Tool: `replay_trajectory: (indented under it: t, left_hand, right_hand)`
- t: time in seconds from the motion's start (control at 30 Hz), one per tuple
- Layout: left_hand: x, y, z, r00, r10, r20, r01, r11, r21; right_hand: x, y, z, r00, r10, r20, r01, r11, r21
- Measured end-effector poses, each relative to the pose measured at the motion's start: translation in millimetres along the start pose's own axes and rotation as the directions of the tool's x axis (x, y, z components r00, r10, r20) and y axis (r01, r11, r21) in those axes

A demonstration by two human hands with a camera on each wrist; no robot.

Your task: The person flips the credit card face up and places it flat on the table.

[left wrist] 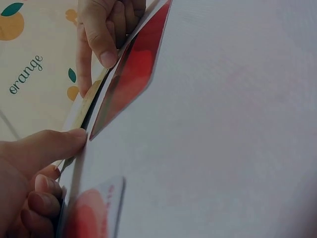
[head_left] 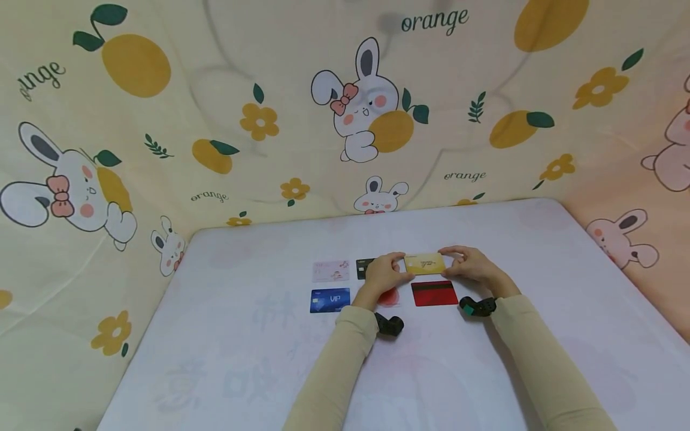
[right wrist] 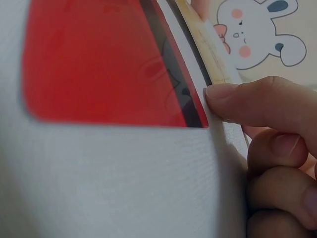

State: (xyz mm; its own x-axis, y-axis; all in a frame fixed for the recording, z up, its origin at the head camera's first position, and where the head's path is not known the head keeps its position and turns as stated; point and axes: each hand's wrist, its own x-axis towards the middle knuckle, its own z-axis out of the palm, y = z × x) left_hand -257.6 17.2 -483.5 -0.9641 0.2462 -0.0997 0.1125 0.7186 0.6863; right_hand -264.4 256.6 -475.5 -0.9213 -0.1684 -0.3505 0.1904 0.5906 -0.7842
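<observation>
A gold bank card (head_left: 424,263) is pinched at both short ends, between thumb and fingers of each hand. My left hand (head_left: 383,274) has its left end and partly covers a dark card (head_left: 362,269) and a pale card with a red circle (head_left: 390,297). At the other end is my right hand (head_left: 474,267), its lower fingers curled under. In the right wrist view, the right thumb (right wrist: 247,99) presses the gold card's near edge. Just in front lies a red card (head_left: 434,294) with a dark stripe, close to that edge.
To the left, a pale pink card (head_left: 331,271) lies behind a blue VIP card (head_left: 323,304), completing two rows on the white tabletop (head_left: 226,335). Dark wrist devices (head_left: 390,326) sit by both cuffs. A patterned cloth (head_left: 302,78) hangs behind the table.
</observation>
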Motion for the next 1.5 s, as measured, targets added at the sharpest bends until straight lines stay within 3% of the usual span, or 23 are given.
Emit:
replay_trajectory:
  t: [0.77,0.97,1.13,1.5]
  left_hand:
    - [1.2,2.6,-2.1,1.0,-0.015,0.012,0.015,1.0,0.004]
    - [0.8,2.4,-0.3,0.999,-0.035,0.013,0.035,0.999,-0.023]
    - [-0.3,2.6,0.9,0.999,-0.033,0.019,0.033,0.999,0.006]
    - [-5.5,5.6,2.1,0.999,0.031,-0.019,-0.03,0.997,0.067]
  right_hand:
    - [-0.9,-4.9,-0.6,1.0,0.022,-0.003,-0.022,1.0,-0.004]
    - [0.3,-0.9,-1.1,0.999,-0.032,0.026,0.031,0.999,0.006]
    - [0.8,0.8,-1.0,0.999,-0.045,0.02,0.045,0.999,-0.01]
    - [1.6,0.5,0.6,1.0,-0.024,0.001,0.024,0.999,-0.021]
